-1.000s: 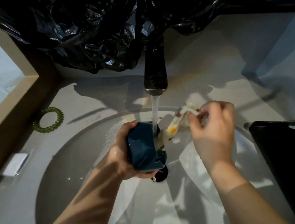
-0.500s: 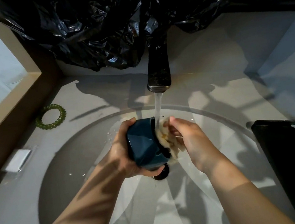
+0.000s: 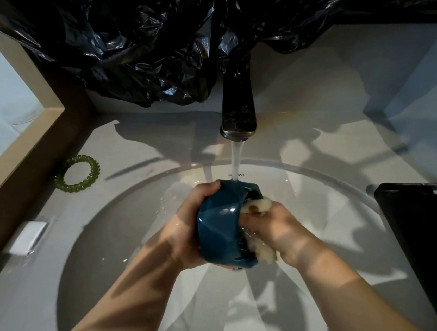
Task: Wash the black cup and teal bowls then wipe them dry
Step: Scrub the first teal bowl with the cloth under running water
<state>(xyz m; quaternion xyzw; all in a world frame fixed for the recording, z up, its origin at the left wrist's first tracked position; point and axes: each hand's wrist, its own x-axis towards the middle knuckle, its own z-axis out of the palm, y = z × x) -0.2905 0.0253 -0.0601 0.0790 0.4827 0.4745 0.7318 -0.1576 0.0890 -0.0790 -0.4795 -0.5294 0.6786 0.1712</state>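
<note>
1. The step in hand, as I judge it, is scrubbing the inside of one teal bowl (image 3: pixel 219 228) under the running water (image 3: pixel 237 160). The bowl is in the middle of the frame, above the white sink (image 3: pixel 112 245), turned on its side with the opening toward the right.
2. To do this well, I would tilt the opening a little more toward the tap (image 3: pixel 238 108), because the stream now falls on the upper rim. Then the cloth (image 3: pixel 257 205) should go all round the inner wall and the bottom, while the bowl is turned slowly.
3. The bowl is wet and probably slippery, so a firm grip low over the sink is safer.
4. The left hand (image 3: pixel 188 223) grips the bowl from outside: the thumb (image 3: pixel 205 191) is curled over the top rim, the other fingers wrap below.
5. The right hand (image 3: pixel 276 229) has its fingers (image 3: pixel 253 215) closed on the pale cloth and pushes it into the opening. How deep the fingertips go I cannot tell.
6. A dark flat object (image 3: pixel 432 236) lies at the right edge and a green coil ring (image 3: pixel 78 173) on the table (image 3: pixel 155 145) at the left. The black cup is not visible to me.
</note>
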